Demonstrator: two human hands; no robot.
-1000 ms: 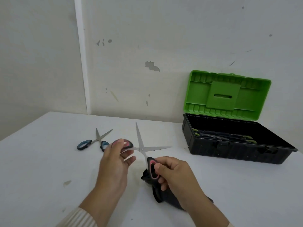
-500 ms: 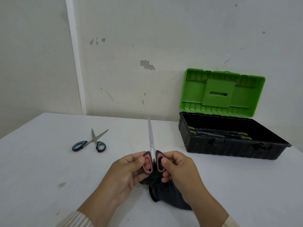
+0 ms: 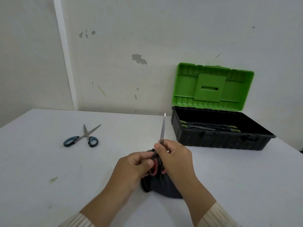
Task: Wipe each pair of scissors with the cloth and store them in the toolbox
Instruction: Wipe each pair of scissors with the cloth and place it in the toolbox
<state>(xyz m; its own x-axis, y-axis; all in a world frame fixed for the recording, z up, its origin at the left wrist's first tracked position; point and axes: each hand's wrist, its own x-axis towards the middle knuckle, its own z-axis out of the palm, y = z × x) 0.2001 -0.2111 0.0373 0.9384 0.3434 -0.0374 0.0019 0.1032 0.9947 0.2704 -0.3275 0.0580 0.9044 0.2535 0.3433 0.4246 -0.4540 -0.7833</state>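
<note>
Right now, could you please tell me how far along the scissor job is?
Done: green-handled scissors lie in the open toolbox. In hand: left hand and right hand hold the closed red-handled scissors over the cloth. Left: blue-handled scissors lie open on the table.

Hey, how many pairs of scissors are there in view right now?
4, it seems: red-handled scissors held by left hand and right hand, blue-handled scissors open on the table, and apparently two green-handled pairs in the toolbox, whose wall may hide more.
</note>
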